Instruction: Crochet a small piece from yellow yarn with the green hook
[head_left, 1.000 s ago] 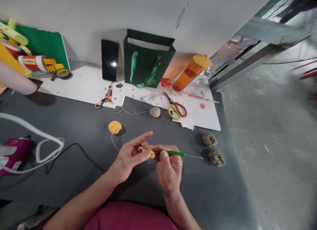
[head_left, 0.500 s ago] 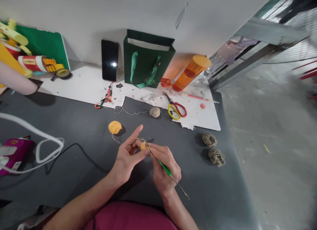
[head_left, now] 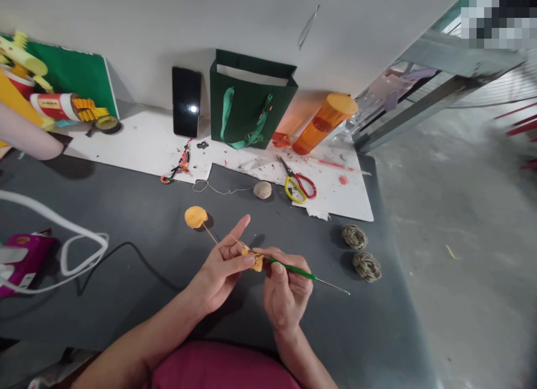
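Between thumb and fingers, my left hand pinches a small yellow crochet piece, its index finger raised with yellow yarn over it. That yarn runs back to a yellow yarn ball on the dark table. My right hand is closed around the green handle of a crochet hook; its one metal end points right, and the other end is at the crochet piece. Fingers partly hide where hook and yarn meet.
Beyond my hands lie a beige yarn ball and red-and-yellow scissors. Two grey-brown yarn bundles sit at the right. A phone, a green paper bag and an orange cylinder stand along the wall. White cable crosses the left.
The hook has swung from slanting down toward me to nearly level, its free end now farther right. More of the crochet piece shows, and the yarn from the yellow ball is pulled straighter.
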Demonstrator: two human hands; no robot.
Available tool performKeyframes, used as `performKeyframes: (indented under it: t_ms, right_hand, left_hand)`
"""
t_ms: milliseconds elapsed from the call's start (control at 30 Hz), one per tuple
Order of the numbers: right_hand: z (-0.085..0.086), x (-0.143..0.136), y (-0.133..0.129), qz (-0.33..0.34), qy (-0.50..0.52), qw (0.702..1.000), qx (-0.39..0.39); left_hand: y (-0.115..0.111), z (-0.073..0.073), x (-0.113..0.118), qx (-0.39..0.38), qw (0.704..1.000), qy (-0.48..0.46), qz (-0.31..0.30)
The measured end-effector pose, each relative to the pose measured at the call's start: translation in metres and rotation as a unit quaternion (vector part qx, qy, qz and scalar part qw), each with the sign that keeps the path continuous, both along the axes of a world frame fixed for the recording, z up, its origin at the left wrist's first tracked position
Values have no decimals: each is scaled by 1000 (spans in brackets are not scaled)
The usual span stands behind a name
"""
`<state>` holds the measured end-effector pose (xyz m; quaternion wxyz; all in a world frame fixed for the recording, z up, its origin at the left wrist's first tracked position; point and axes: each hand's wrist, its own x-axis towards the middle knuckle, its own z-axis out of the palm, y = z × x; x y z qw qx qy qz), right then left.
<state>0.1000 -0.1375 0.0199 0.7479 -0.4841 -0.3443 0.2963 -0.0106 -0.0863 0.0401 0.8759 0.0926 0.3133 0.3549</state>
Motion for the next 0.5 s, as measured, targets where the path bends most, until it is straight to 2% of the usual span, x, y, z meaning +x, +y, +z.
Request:
performKeyframes:
  t_ms: [233, 500]
  right_hand:
    - [1, -2, 1, -11, 3, 1000, 3]
    - [-5, 0, -4, 11, -47, 999, 5]
  left_hand:
    - [0, 0, 0, 0, 1000, -5, -24]
    - [2, -1, -2, 50, 999, 17, 5]
